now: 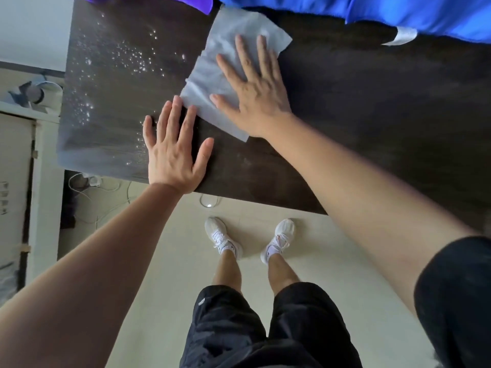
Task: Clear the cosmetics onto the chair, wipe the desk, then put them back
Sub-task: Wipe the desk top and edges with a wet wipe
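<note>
Wipe: we see a pale, thin wipe (204, 81) spread flat on the dark desk (358, 115), directly under our right hand.
Right hand: our right hand (259, 94) lies palm down on the wipe, fingers straight and spread, pressing it to the desk and gripping nothing.
Left hand: our left hand (172, 152) rests flat on the bare desk just beside the right hand, fingers straight, holding nothing; its fingertips (176, 102) reach the wipe's nearest corner.
Droplets: shiny droplets (127, 57) speckle the desk to the left of and beyond the left hand.
Fabric: blue fabric (398, 9) lies beyond the right hand along the desk's far edge, with purple fabric (159, 1) to its left.
Tag: a white tag (402, 35) sits by the blue fabric; we can read nothing on it.
Below the hands: white shoes (220, 236) and black shorts (239, 328) over a pale floor (332, 261); small dark marks on the socks are too small to read.
Left of the left hand: white cables (106, 187) on the floor.
</note>
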